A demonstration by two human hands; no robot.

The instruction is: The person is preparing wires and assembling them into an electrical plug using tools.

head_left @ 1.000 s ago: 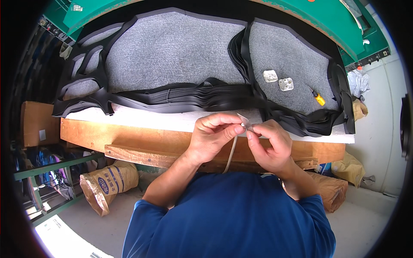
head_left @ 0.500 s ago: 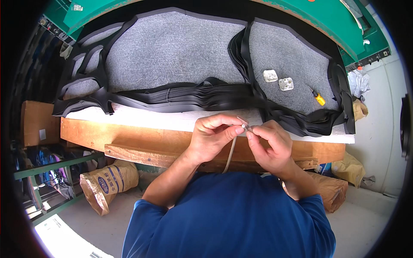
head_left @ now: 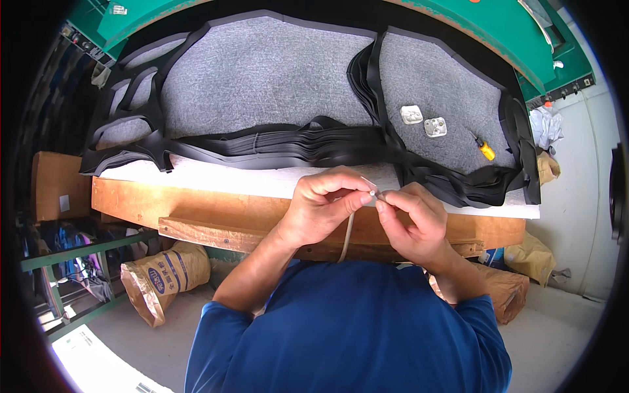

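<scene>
I see one white cable [head_left: 348, 239] before the bench's [head_left: 131, 196] edge. The left hand [head_left: 322, 204] pinches its end, thumb and forefinger closed; the right hand's [head_left: 417, 221] fingertips nearly meet there, their grip unclear to me. Two white housing pieces [head_left: 411, 115] and one yellow-handled screwdriver [head_left: 485, 151] lie beyond.

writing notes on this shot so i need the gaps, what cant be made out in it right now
All in the head view:
- small pale piece: too small to identify, partly covered by the left fingers and right fingers
- pale cable: upper part hidden by the left fingers, lower part by the blue shirt
- yellow-handled screwdriver: tip too small to tell its shape
- green machinery: cut off by the top edge
</scene>
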